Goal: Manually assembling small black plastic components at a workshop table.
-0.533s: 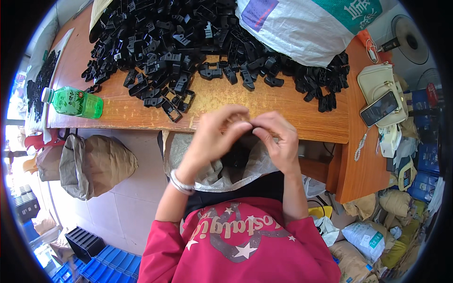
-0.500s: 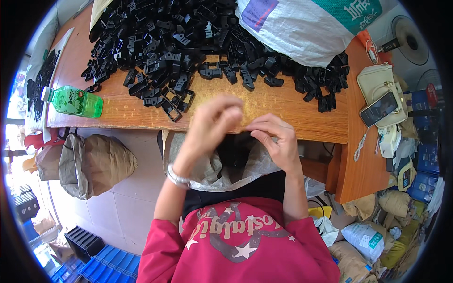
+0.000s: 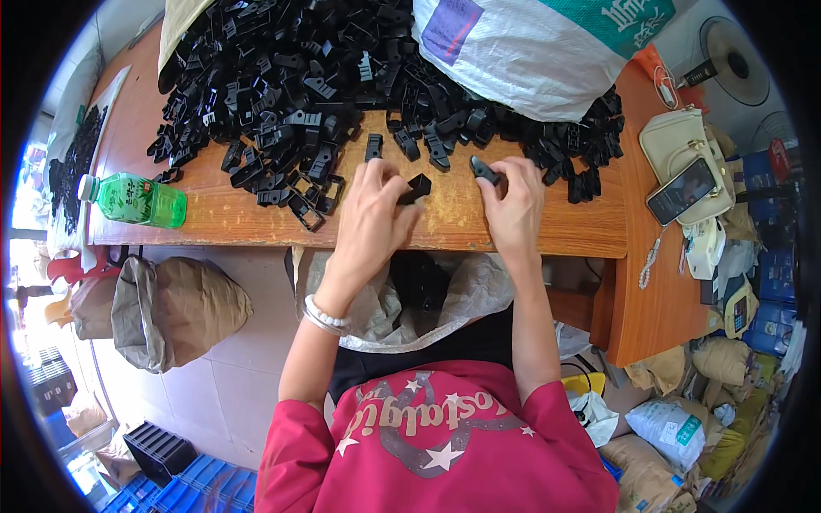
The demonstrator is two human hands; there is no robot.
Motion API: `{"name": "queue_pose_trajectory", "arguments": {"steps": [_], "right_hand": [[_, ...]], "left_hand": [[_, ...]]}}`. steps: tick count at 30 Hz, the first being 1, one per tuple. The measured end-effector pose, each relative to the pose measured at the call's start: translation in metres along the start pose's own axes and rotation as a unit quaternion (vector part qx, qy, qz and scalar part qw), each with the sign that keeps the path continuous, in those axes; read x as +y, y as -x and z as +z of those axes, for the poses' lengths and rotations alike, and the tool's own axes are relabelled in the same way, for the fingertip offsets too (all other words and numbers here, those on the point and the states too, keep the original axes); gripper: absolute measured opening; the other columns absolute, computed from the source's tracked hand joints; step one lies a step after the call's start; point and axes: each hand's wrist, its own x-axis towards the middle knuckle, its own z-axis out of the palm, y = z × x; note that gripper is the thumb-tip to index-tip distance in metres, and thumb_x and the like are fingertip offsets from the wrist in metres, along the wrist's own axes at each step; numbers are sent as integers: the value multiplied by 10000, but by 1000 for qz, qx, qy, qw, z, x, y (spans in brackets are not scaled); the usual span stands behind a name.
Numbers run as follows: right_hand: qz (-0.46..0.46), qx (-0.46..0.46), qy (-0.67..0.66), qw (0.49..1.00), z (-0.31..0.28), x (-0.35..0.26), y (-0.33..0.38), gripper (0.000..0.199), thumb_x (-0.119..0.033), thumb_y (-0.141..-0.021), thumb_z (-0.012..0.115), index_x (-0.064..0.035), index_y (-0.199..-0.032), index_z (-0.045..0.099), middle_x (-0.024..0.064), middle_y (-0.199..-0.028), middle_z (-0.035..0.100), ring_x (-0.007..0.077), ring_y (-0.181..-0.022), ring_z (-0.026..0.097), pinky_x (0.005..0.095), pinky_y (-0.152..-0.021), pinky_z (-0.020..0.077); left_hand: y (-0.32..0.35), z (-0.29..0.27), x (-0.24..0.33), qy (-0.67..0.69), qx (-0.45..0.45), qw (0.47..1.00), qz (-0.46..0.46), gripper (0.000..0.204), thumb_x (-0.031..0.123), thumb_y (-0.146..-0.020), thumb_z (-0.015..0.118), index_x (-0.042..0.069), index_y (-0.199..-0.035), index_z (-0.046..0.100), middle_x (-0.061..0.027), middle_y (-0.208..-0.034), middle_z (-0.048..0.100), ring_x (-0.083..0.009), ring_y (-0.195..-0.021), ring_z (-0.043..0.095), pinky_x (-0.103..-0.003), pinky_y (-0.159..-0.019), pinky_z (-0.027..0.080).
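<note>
My left hand (image 3: 369,214) is over the front of the wooden table, closed with a small black plastic part (image 3: 416,189) between its thumb and fingers. Just past its fingertips lies another black plastic piece (image 3: 374,147); I cannot tell whether they touch. My right hand (image 3: 517,201) pinches a narrow black plastic part (image 3: 484,169) between thumb and forefinger, a little above the tabletop. Beyond both hands spreads a big heap of black plastic parts (image 3: 282,94). Below the table edge, an open whitish woven sack (image 3: 479,295) sits at my lap with dark contents inside.
A green drink bottle (image 3: 141,201) lies on its side at the left. A white and green woven sack (image 3: 522,64) rests at the back of the table (image 3: 573,227). To the right are a phone (image 3: 682,191) on a cream handbag (image 3: 676,141) and a fan (image 3: 734,61).
Both hands have moved from the sack's opening forward onto the table, the left lower and the right farther out. Each now has a black plastic part in its fingers.
</note>
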Motion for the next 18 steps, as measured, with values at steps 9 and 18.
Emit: {"name": "queue_pose_trajectory", "arguments": {"steps": [9,18], "right_hand": [[82,-33,-430,898,-29,-41,26,155,35,-790,689,-5,-937,659,70,-908,662,143,-836,582,251,-753,465],[-123,-91,-327,933,-28,-38,19,173,8,-763,696,-32,-930,684,93,-967,687,261,-962,607,349,-840,477]], "left_hand": [[5,-15,39,243,-88,920,-294,302,118,-751,781,2,-939,575,-71,-618,512,-167,-515,483,-296,-518,402],[7,-24,40,333,-145,870,-334,358,44,-787,739,-39,-1106,599,-35,-698,615,-85,-621,575,-220,-542,449]]}}
